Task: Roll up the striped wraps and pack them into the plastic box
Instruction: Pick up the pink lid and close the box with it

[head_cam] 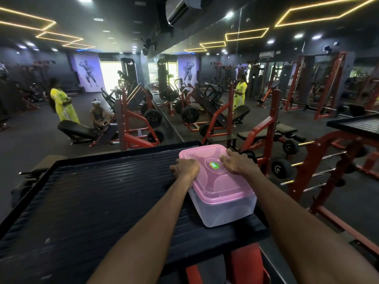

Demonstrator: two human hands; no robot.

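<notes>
Head view: looking down at a black ribbed rubber platform (92,201) in a gym, both bare arms stretched out over it.
Left hand (185,168): palm down on the left edge of the pink translucent plastic lid (217,181), fingers curled over the rim, gripping that edge.
Box: clear rectangular plastic box (223,210) sits on the right side of the platform, near its right edge, lid on top.
Sticker: small green round sticker (214,165) on the lid, between the hands.
Right hand (235,162): flat on the lid's far right part, fingers spread, pressing rather than grasping.
Wraps: can't spot any striped wraps, the box walls are too cloudy to tell.
</notes>
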